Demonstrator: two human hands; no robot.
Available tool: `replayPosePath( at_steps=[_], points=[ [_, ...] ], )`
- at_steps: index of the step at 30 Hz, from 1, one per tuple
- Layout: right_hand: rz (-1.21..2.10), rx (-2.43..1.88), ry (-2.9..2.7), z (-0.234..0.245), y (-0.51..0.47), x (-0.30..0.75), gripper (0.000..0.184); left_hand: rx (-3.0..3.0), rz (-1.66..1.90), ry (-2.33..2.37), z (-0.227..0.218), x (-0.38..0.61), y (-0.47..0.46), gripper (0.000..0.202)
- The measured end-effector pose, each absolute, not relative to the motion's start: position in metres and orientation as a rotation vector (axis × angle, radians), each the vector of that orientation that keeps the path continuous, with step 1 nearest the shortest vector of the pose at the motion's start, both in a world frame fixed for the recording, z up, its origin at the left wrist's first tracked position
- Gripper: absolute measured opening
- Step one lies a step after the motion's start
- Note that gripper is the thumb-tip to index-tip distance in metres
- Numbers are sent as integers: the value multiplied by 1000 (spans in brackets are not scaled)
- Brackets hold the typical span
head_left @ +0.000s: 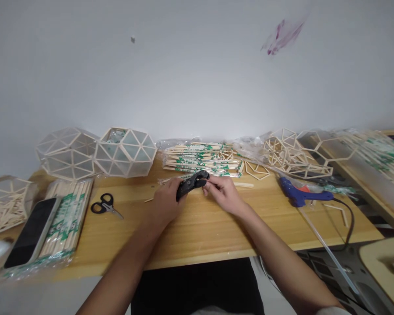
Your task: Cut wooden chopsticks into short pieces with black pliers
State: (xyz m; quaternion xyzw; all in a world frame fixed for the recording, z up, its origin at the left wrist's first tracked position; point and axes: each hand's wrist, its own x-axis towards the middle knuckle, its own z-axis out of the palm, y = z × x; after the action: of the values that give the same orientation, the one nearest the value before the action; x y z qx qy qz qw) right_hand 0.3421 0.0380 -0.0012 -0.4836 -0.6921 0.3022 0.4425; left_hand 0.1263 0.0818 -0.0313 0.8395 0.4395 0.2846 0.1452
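Observation:
Over the middle of the table, my left hand (169,199) is wrapped round a black hand tool (192,183) with a curved, jaw-like end pointing right. My right hand (225,192) is closed in a pinch right at that end. Whatever its fingertips hold is too small and hidden to make out. Behind both hands lie wrapped bundles of wooden chopsticks (202,157) in clear film with green print. A short pale stick (244,185) lies just beyond my right hand. To the left of my left hand rest black-handled scissors (107,205).
Two paneled stick polyhedra (126,153) stand at the back left. A phone (33,232) lies on a chopstick pack (67,218). On the right are open stick frames (292,155) and a blue glue gun (302,192) with a cable and a long glue stick (328,251) past the table edge.

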Motion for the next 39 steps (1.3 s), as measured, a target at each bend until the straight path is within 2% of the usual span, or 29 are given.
replayPosePath(
  at_steps=[5,10,20,39],
  points=[
    [548,-1214,-1797,-5,36,338,38,2408,823,1232,-33,126,84,26],
    [552,-1228,-1807,-5,35,337,37,2390,841,1208,-33,128,82,31],
    [641,-1178,-1763,-1,34,335,35,2360,850,1210,-31,131,79,27],
    [652,-1136,-1766,-1,34,336,34,2376,834,1196,-28,128,78,30]
  ],
)
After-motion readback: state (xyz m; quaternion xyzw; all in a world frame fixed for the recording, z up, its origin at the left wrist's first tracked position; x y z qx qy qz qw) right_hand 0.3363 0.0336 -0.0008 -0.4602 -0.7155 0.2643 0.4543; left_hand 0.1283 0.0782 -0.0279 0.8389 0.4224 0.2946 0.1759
